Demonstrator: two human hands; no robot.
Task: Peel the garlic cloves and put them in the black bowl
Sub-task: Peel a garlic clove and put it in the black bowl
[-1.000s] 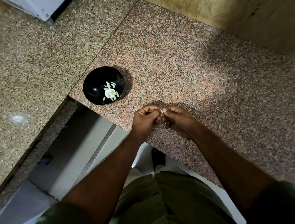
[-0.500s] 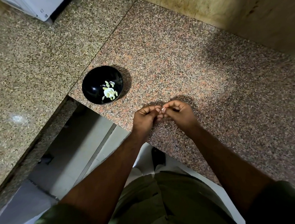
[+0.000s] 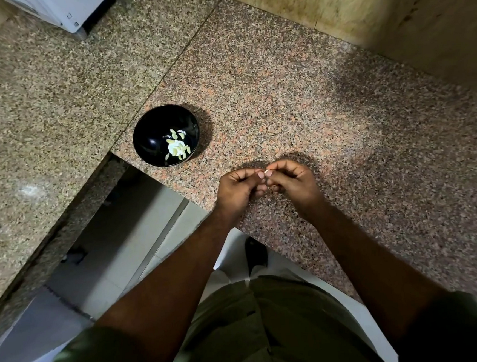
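Speckled pink-brown granite countertop (image 3: 296,96), no readable writing anywhere; the white appliance corner (image 3: 64,11) at far left shows only small marks too tiny to read. Garlic clove (image 3: 265,173), a small pale bit mostly hidden, sits pinched between the fingertips of the left hand (image 3: 239,190) and right hand (image 3: 294,180), both with fingers curled, held together just above the near counter edge. Black bowl (image 3: 166,140), glossy, stands to the far left of the hands on the counter, holding pale yellow-white peeled cloves (image 3: 177,147); beige wall (image 3: 360,8) behind, light floor tiles (image 3: 127,235) below the counter cut-out.
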